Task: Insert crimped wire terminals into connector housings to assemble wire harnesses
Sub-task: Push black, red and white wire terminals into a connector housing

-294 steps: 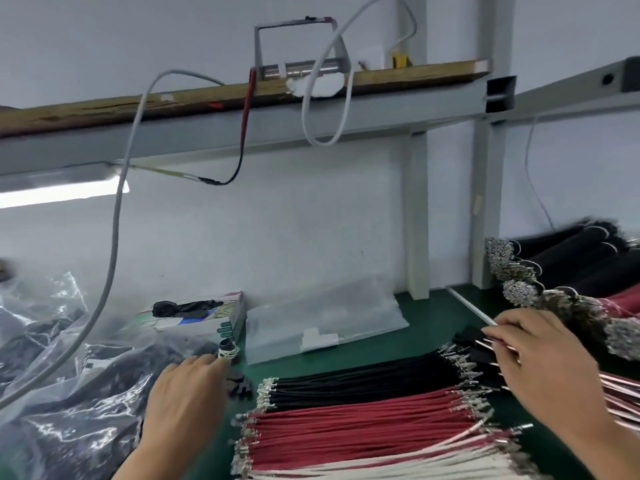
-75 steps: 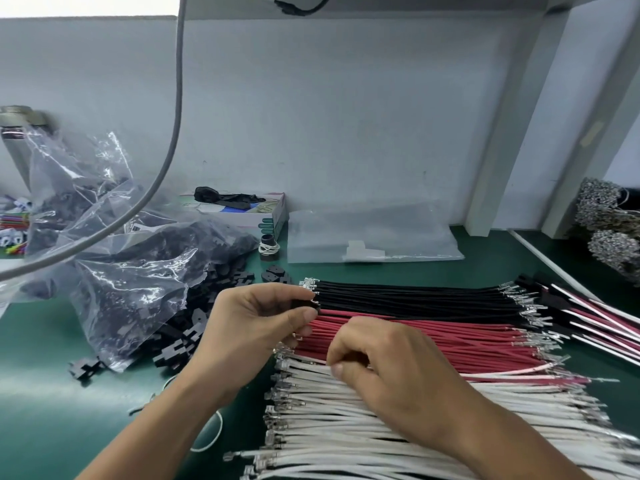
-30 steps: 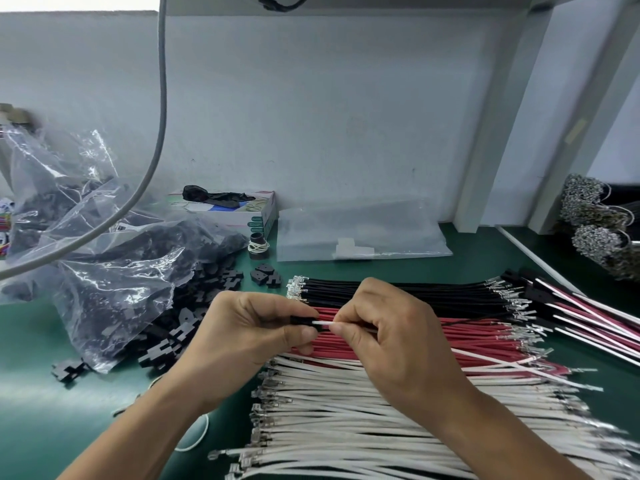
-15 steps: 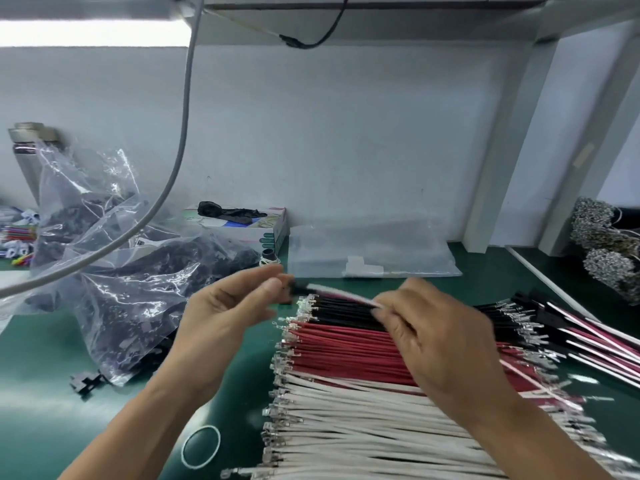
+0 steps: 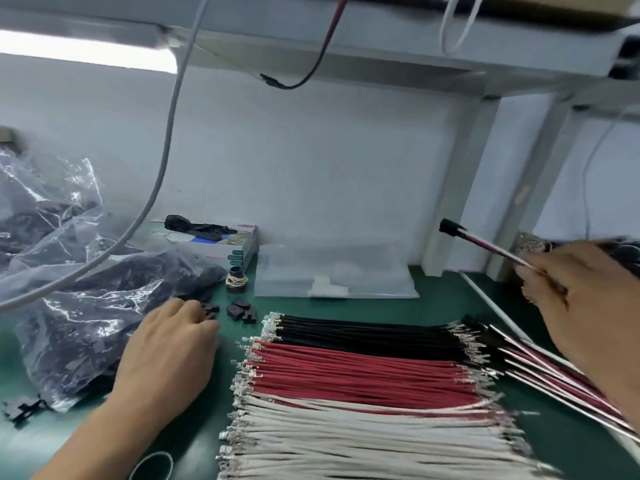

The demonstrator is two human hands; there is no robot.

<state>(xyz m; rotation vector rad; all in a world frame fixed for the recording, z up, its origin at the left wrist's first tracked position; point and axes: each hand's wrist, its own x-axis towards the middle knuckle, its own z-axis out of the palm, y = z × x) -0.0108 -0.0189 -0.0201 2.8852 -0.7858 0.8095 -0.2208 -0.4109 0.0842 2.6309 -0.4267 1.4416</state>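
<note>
Our right hand (image 5: pixel 585 303) pinches a finished harness (image 5: pixel 485 242) raised at right, while our left hand (image 5: pixel 173 351) reaches flat, fingers relaxed, onto loose black housings (image 5: pixel 209 310).

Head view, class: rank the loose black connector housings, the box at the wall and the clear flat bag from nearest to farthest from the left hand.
Measured from the left hand:
1. Loose black connector housings, just beyond its fingertips on the mat.
2. Box, farther back against the wall.
3. Clear flat bag, off to the right by the wall.
</note>
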